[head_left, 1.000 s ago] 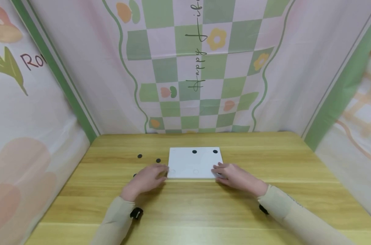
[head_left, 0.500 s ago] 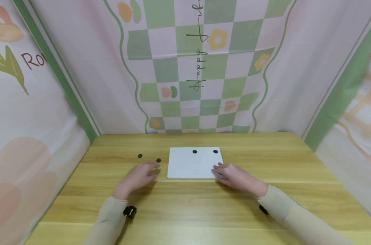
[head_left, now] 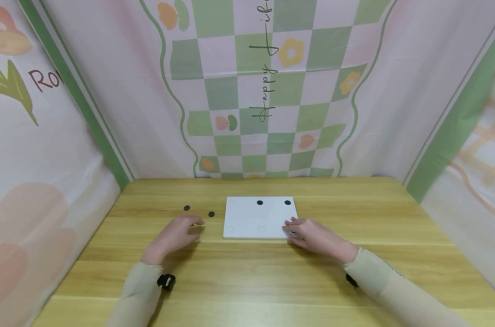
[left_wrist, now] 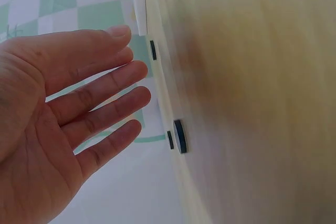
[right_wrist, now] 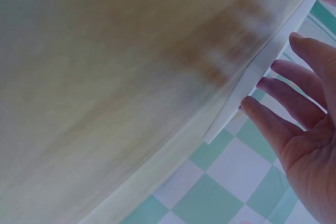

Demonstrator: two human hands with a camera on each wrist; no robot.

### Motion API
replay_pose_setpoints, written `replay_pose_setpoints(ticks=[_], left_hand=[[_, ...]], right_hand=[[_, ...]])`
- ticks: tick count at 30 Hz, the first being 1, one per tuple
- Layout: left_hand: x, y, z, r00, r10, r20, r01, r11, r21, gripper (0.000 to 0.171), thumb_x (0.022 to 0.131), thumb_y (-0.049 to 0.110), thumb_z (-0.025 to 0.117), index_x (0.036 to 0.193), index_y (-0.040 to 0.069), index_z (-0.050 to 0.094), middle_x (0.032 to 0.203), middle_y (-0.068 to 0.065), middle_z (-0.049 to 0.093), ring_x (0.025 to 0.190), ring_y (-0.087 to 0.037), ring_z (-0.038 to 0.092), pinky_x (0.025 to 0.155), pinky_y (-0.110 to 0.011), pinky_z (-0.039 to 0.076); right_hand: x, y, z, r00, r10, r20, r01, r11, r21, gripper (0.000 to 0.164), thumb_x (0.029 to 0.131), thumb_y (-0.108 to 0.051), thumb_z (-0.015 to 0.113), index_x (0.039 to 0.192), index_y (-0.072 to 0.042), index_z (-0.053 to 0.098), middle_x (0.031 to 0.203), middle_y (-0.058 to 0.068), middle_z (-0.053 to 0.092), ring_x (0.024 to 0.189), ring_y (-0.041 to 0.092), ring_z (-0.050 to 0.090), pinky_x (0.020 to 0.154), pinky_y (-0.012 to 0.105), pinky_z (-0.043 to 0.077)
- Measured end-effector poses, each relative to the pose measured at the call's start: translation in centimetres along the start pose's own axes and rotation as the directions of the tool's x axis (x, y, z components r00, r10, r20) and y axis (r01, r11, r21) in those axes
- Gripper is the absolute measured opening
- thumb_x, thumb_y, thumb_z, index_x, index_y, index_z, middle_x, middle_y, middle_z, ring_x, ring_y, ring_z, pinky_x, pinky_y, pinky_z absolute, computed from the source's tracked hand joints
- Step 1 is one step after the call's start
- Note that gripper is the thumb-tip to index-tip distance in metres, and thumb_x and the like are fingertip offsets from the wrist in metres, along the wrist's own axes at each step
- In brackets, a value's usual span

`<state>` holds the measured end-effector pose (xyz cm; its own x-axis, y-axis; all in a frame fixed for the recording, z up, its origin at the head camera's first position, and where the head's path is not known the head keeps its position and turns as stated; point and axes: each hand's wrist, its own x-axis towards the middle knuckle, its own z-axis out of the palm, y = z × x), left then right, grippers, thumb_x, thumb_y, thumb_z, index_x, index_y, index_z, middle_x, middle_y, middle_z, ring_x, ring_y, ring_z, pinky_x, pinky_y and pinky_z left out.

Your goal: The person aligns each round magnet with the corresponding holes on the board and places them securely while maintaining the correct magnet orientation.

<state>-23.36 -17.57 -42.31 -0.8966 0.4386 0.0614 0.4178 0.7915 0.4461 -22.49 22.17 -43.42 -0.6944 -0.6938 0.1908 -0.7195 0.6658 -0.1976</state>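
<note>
A white rectangular board (head_left: 247,215) lies on the table, two black discs (head_left: 259,202) showing along its far side and faint round marks near its front. My right hand (head_left: 313,236) rests at its front right corner, fingers loosely spread, partly covering another black disc (head_left: 294,231). In the right wrist view the fingertips (right_wrist: 252,106) are right at the white board's edge. Left of the board, my left hand (head_left: 174,238) hovers with parted fingers and holds nothing. Three loose black discs show past it in the left wrist view, the nearest disc (left_wrist: 180,136) being largest.
Two of the loose discs lie beyond my left hand, a far disc (head_left: 186,208) and one disc (head_left: 211,214) closer to the board. The wooden table (head_left: 247,281) ends at a checkered curtain (head_left: 251,150), with printed curtains on both sides.
My left hand has drawn back leftward from the board's front left corner, uncovering that corner and covering a loose disc in the head view. My right hand stays put.
</note>
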Motion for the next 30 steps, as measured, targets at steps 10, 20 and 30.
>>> replay_pose_setpoints(ticks=[10, 20, 30], left_hand=[[-0.6, -1.7, -0.6, 1.000, -0.026, 0.008, 0.027, 0.998, -0.052, 0.036, 0.082, 0.008, 0.072, 0.117, 0.006, 0.064, 0.120, -0.009, 0.064, 0.108, -0.028, 0.060, 0.093, -0.045, 0.051], [-1.1, -2.8, -1.5, 0.998, -0.062, 0.024, 0.064, 0.993, -0.095, 0.038, 0.081, 0.007, 0.073, 0.118, 0.005, 0.063, 0.118, -0.010, 0.064, 0.107, -0.030, 0.059, 0.092, -0.047, 0.050], [-1.2, -3.9, -1.6, 0.997, -0.075, 0.027, 0.077, 0.992, -0.103, 0.040, 0.077, 0.007, 0.076, 0.115, 0.006, 0.064, 0.113, -0.008, 0.066, 0.101, -0.025, 0.060, 0.089, -0.043, 0.052]], right_hand=[[0.0, 0.1, 0.1, 1.000, 0.008, 0.000, -0.008, 1.000, 0.007, 0.031, 0.090, -0.015, 0.065, 0.117, 0.000, 0.066, 0.120, 0.020, 0.064, 0.112, 0.039, 0.059, 0.090, 0.046, 0.052], [0.0, 0.2, 0.2, 1.000, 0.000, -0.005, 0.000, 1.000, 0.001, 0.030, 0.090, -0.015, 0.065, 0.116, -0.001, 0.066, 0.119, 0.020, 0.064, 0.112, 0.039, 0.060, 0.089, 0.045, 0.053], [0.0, 0.0, 0.0, 1.000, -0.005, -0.007, 0.005, 1.000, -0.012, 0.030, 0.090, -0.015, 0.064, 0.116, 0.000, 0.066, 0.119, 0.020, 0.064, 0.111, 0.039, 0.061, 0.089, 0.045, 0.053]])
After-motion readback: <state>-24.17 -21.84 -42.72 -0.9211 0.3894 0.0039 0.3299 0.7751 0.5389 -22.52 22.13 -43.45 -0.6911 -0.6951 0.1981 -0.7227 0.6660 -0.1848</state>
